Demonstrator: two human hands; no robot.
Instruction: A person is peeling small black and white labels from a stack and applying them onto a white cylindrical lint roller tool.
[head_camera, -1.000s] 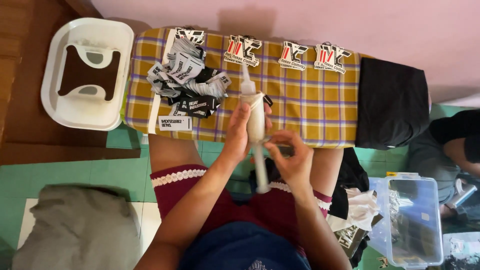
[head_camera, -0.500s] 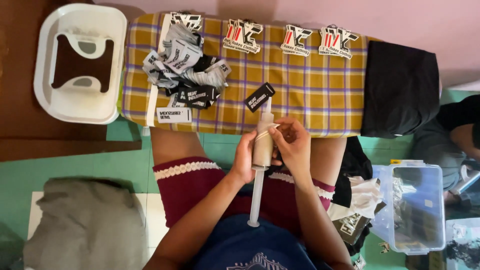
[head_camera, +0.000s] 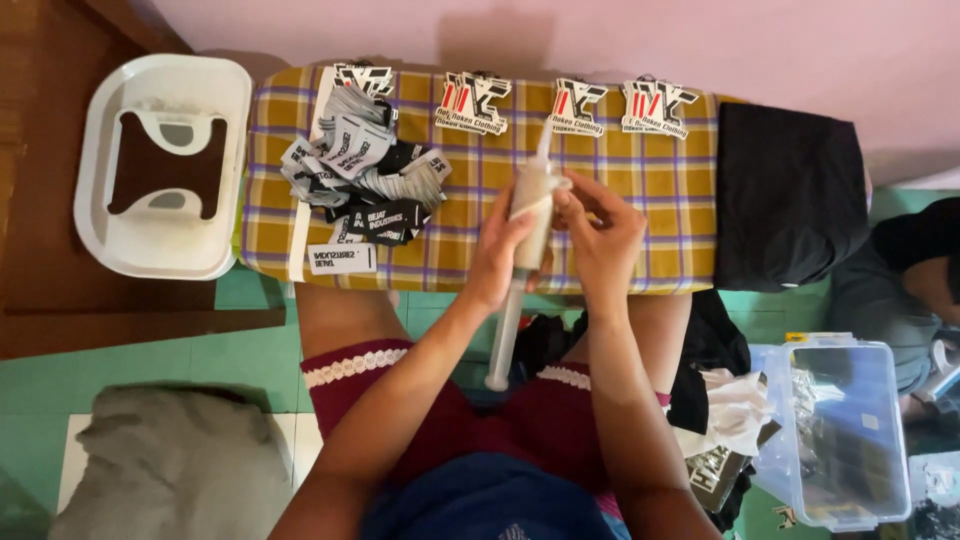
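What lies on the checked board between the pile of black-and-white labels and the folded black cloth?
In the head view, both hands, left hand and right hand, hold a large syringe there, on the checked board.

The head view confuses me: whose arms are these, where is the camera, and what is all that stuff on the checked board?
There is no machine here. A person wears a camera on the head, so you look straight down at their own two arms and lap. The left hand grips the barrel of a big syringe, its plunger pulled out toward the lap. The right hand pinches the syringe near its tip end. Both work over a padded board covered in yellow checked cloth. On it lie a pile of labels in black and white and four cut-out tags in a row along the far edge. A white tray sits to the left, black cloth to the right, and a clear bin stands on the floor.
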